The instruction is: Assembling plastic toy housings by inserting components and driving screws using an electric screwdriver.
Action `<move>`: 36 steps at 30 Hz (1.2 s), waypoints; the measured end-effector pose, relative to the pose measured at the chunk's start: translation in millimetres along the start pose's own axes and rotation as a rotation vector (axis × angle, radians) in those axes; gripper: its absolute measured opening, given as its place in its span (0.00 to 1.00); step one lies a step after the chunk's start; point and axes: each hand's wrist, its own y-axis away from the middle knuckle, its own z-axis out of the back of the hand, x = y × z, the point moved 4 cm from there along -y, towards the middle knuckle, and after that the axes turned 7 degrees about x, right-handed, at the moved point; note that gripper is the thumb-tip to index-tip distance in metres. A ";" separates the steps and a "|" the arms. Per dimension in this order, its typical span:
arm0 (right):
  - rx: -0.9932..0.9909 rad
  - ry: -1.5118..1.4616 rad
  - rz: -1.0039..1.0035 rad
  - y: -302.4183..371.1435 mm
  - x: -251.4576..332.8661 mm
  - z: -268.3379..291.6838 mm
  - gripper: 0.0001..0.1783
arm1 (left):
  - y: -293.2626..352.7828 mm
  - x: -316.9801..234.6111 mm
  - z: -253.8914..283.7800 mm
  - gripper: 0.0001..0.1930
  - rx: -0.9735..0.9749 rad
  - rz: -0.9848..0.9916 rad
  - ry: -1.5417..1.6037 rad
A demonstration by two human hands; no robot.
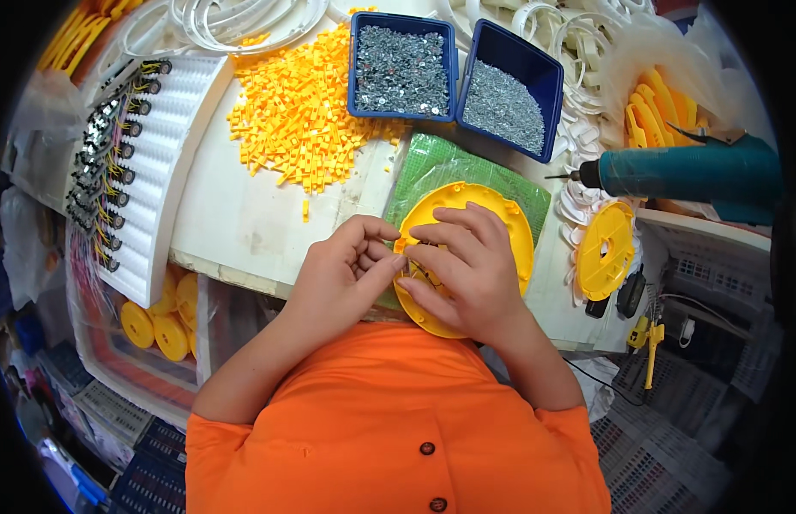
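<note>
A round yellow plastic housing lies on the green mat at the table's near edge, partly covered by my hands. My left hand is closed in a pinch at the housing's left rim, around a small yellow plastic piece. Over the housing, my right hand is spread with its fingers apart and curved. Its fingertips come close to that small piece. Dark parts or wires inside the housing show between the fingers but are mostly hidden.
Beyond my hands lie a heap of small yellow plastic pieces and blue bins of small metal parts and screws. A teal electric screwdriver juts in from the right, above another yellow disc. White foam holds wired components at left.
</note>
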 end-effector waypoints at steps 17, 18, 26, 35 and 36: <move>-0.023 0.089 -0.083 -5.3 -8.9 -5.3 0.20 | -12.6 -4.2 5.3 0.13 -0.024 0.003 -0.190; -0.005 0.087 -0.087 -5.0 -8.6 -4.2 0.21 | -13.3 -7.2 4.1 0.13 -0.003 -0.007 -0.281; -0.073 -0.010 -0.270 41.6 -38.5 30.6 0.22 | -21.8 -32.7 0.2 0.20 0.077 -0.493 -0.796; -0.042 -0.095 -0.259 45.3 -49.0 18.9 0.23 | -32.0 -42.5 -7.5 0.19 0.330 -0.646 -1.135; -0.003 -0.164 -0.275 41.3 -53.0 18.2 0.21 | -33.8 -42.5 -7.2 0.19 0.338 -0.614 -1.125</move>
